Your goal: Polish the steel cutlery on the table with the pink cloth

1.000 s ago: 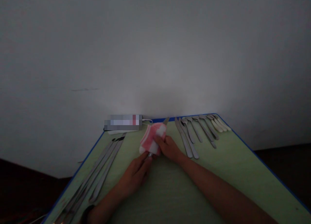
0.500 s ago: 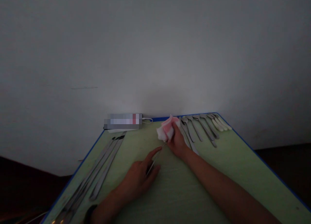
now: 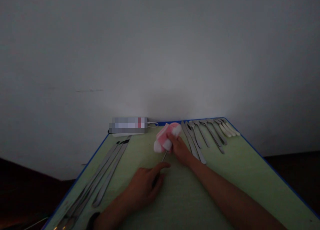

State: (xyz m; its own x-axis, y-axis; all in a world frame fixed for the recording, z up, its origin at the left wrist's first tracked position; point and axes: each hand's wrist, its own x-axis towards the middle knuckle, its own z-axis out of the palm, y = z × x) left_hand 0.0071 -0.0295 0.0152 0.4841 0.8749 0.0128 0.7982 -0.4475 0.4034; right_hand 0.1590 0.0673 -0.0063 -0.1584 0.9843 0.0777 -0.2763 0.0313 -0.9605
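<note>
A thin metal piece of cutlery [image 3: 164, 156] slants between my hands over the table. My left hand [image 3: 146, 183] is closed around its near end. My right hand [image 3: 178, 148] grips a pink and white cloth [image 3: 165, 138], bunched over the far end. The cloth hides that end, so its kind cannot be made out. Just right of the cloth lie table knives [image 3: 191, 141], with several spoons [image 3: 197, 128] beyond them in a row.
Several long metal utensils [image 3: 110, 173] lie along the left side of the green, blue-edged table [image 3: 250, 190]. At the back left is a blurred-out box [image 3: 128, 125] with a white cord [image 3: 153, 124]. White-handled cutlery [image 3: 226, 130] lies at the back right. Behind rises a wall [image 3: 160, 57].
The cloth and my right hand have shifted left and toward me. My left hand has moved slightly nearer, the cutlery still in it. More of the knives shows now.
</note>
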